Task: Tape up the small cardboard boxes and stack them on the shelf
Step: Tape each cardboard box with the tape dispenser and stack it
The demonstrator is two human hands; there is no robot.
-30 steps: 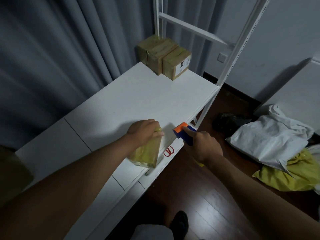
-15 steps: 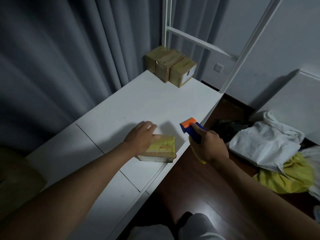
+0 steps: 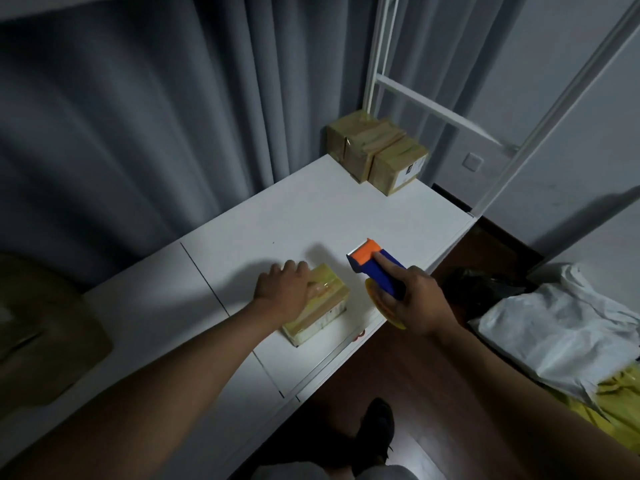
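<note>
Room: grey curtains (image 3: 138, 133) hung behind a white shelf (image 3: 311, 220), and dark wood floor (image 3: 433, 393) lay at 5 o'clock.
Shelf frame: white metal uprights (image 3: 375, 53) rose at 1 o'clock, with a crossbar between them.
Box in work: a small cardboard box (image 3: 320, 308), shiny with yellowish tape, lay flat on the shelf near its front edge, a little below the middle of the view.
Left hand: the left hand (image 3: 282, 292) rested on the top of this box at its 10 o'clock end, fingers bent down over the far side, holding it in place.
Right hand: the right hand (image 3: 415, 301) gripped the blue handle of a tape dispenser (image 3: 375, 268), index finger laid along the top.
Dispenser: its orange head pointed to 11 o'clock, just beside the box and, as far as I could see, not touching it.
Finished boxes: taped boxes (image 3: 377, 150) stood close together at the far corner of the shelf, at 1 o'clock.
Floor things: a white bag (image 3: 561, 334) and yellow cloth (image 3: 620, 400) lay at 4 o'clock.
</note>
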